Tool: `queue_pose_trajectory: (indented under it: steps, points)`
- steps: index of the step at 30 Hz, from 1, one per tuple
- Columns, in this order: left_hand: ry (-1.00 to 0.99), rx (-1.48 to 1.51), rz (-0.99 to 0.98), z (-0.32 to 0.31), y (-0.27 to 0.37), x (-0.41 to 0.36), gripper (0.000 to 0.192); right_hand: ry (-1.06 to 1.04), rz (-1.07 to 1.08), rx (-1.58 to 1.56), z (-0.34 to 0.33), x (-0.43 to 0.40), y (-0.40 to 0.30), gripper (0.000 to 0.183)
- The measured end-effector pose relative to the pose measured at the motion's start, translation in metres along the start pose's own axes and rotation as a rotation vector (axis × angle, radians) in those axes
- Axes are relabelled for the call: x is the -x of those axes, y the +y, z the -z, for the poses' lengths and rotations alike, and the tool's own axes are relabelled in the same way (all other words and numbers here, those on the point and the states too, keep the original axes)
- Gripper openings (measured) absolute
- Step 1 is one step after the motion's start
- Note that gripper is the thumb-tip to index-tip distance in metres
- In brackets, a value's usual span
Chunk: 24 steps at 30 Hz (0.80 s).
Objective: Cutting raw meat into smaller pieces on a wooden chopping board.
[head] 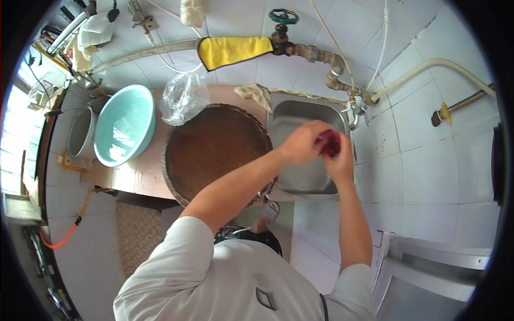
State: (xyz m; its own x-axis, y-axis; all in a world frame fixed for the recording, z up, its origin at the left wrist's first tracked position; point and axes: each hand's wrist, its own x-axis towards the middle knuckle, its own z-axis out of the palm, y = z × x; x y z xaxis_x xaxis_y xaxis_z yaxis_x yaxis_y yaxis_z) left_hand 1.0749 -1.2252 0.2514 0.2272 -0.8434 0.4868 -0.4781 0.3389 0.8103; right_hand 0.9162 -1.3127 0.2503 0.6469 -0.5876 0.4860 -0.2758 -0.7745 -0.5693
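Note:
Over the stainless steel sink (295,176), both hands are together around a small, dark red, glossy object (331,143). Motion blur hides its exact kind. My right hand (340,162) grips it from the right and below. From the left, my left hand (305,142) is curled against it, and its fingers are blurred. Just beyond the right hand, the metal tap (356,112) sits at the sink's back right corner.
Left of the sink lies a large round wooden chopping board (217,156). A clear plastic bag (185,98), a rag (253,95) and a light blue basin (124,124) stand around it. A yellow cloth (235,51) hangs on the wall pipe (305,51).

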Motion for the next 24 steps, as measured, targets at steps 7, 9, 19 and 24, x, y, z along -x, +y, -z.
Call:
queue_pose_trajectory:
  steps: [7, 9, 19, 24]
  points:
    - [-0.075, -0.198, -0.444, 0.028, 0.066, 0.011, 0.046, 0.209, -0.056, 0.009, 0.003, 0.035, -0.026, 0.062]
    - [-0.098, -0.185, -0.036, 0.023, 0.014, 0.042, 0.041, 0.063, -0.093, 0.076, -0.021, 0.044, -0.027, 0.063]
    - [0.335, 0.465, 0.517, 0.122, 0.001, 0.115, 0.029, -0.203, -0.017, -0.019, -0.077, 0.036, -0.131, 0.093]
    - [0.64, 0.716, 0.72, 0.174, 0.012, 0.166, 0.026, -0.263, -0.253, 0.247, -0.117, 0.104, -0.092, 0.068]
